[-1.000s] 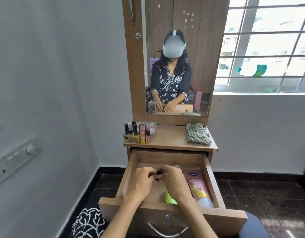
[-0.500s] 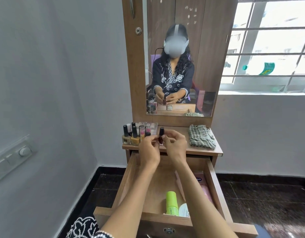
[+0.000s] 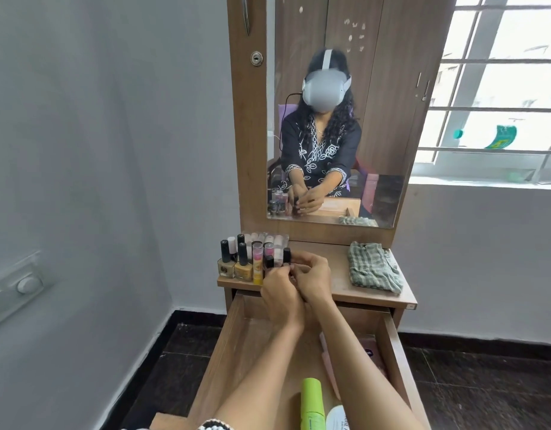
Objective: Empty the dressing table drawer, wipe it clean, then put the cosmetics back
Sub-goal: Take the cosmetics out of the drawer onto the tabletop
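Drawer (image 3: 234, 342), open: green tube (image 3: 312, 405), white-capped container (image 3: 338, 417) and pink tube (image 3: 330, 364) remain inside. Beyond its far edge, on the surface (image 3: 339, 274): left hand (image 3: 282, 293) and right hand (image 3: 313, 279), fingers curled together around a small nail polish bottle (image 3: 269, 262), mostly hidden, beside standing bottles (image 3: 241, 262). Likely light, glass, slippery, breakable; take it by the body. Checked cloth (image 3: 373, 270) right of the bottles.

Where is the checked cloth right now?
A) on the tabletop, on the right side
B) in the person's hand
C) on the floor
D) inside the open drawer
A: the checked cloth lies crumpled on the right side of the tabletop, above the open drawer, while both hands are over by the bottles on the left.
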A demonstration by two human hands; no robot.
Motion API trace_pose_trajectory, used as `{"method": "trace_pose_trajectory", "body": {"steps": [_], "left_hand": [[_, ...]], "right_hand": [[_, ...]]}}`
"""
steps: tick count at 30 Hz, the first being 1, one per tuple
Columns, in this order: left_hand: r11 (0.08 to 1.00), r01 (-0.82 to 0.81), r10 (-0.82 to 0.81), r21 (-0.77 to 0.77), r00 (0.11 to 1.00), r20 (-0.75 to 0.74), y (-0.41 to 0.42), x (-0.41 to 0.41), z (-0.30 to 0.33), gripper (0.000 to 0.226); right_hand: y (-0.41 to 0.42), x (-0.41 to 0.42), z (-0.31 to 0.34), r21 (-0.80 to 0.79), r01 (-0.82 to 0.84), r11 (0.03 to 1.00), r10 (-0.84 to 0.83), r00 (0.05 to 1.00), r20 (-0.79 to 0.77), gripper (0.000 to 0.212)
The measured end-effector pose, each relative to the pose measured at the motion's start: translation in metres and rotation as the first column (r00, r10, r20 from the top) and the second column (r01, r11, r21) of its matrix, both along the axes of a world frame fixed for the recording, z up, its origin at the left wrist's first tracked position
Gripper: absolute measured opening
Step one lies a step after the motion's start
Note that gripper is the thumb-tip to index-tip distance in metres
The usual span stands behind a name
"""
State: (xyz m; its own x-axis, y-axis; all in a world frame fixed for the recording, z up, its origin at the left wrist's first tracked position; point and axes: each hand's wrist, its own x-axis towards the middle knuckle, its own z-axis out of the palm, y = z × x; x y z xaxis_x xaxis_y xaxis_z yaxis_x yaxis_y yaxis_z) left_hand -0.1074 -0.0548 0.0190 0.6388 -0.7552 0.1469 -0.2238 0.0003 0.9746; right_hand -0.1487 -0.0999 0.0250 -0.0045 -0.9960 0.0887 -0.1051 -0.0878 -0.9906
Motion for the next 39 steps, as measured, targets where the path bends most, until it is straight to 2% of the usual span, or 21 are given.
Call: {"method": "trace_pose_trajectory", "body": {"steps": [2, 6, 8, 11, 13, 19, 22, 25, 28, 33, 39], "left_hand": [[1.000, -0.021, 0.022, 0.009, 0.992, -0.124, -0.002, 0.000, 0.001, 0.031], [1.000, -0.021, 0.025, 0.023, 0.975, -0.220, -0.003, -0.004, 0.006, 0.032], [0.999, -0.034, 0.039, 0.030, 0.977, -0.207, -0.003, -0.004, 0.006, 0.033], [0.997, -0.035, 0.040, 0.072, 0.996, -0.078, -0.001, -0.005, 0.004, 0.036], [0.995, -0.037, 0.042, 0.091, 0.997, -0.059, 0.000, -0.005, 0.004, 0.038], [1.000, -0.016, 0.015, 0.009, 0.993, 0.115, 0.018, -0.004, 0.002, 0.033], [0.997, -0.028, 0.053, -0.071, 0.921, 0.386, 0.034, -0.001, -0.003, 0.024], [0.976, -0.015, 0.127, -0.215, 0.848, 0.515, 0.049, 0.002, -0.009, 0.030], [0.955, -0.030, 0.178, -0.295, 0.854, 0.489, 0.068, 0.007, -0.004, 0.029], [0.926, -0.058, 0.192, -0.373, 0.923, 0.335, 0.095, 0.009, 0.009, 0.030], [0.920, 0.042, 0.062, -0.390, 0.966, 0.251, 0.120, 0.008, 0.012, 0.026]], "right_hand": [[-0.004, 0.000, -0.004, -0.001, -0.006, 1.000, 0.006, 1.000, -0.018, 0.035], [-0.011, 0.000, -0.007, -0.013, -0.016, 1.000, 0.015, 0.999, -0.045, 0.031], [-0.013, 0.000, -0.008, -0.013, -0.025, 1.000, 0.025, 0.998, -0.052, 0.028], [-0.015, 0.000, -0.012, -0.018, -0.025, 1.000, 0.024, 0.998, -0.057, 0.024], [-0.014, 0.000, -0.013, -0.021, -0.012, 1.000, 0.010, 0.998, -0.062, 0.020], [-0.008, 0.001, -0.013, -0.026, 0.008, 1.000, -0.009, 0.997, -0.071, 0.017], [0.005, -0.008, -0.010, -0.036, 0.002, 0.999, -0.003, 0.999, -0.035, 0.017], [0.020, -0.022, -0.008, -0.107, -0.011, 0.994, 0.010, 1.000, -0.003, 0.019], [0.039, -0.035, -0.002, -0.159, -0.023, 0.987, 0.027, 0.999, 0.024, 0.025], [0.072, -0.057, 0.012, -0.220, -0.020, 0.975, 0.039, 0.996, 0.081, 0.020], [0.106, -0.076, 0.016, -0.242, 0.016, 0.970, 0.004, 0.997, 0.082, 0.024]]}}
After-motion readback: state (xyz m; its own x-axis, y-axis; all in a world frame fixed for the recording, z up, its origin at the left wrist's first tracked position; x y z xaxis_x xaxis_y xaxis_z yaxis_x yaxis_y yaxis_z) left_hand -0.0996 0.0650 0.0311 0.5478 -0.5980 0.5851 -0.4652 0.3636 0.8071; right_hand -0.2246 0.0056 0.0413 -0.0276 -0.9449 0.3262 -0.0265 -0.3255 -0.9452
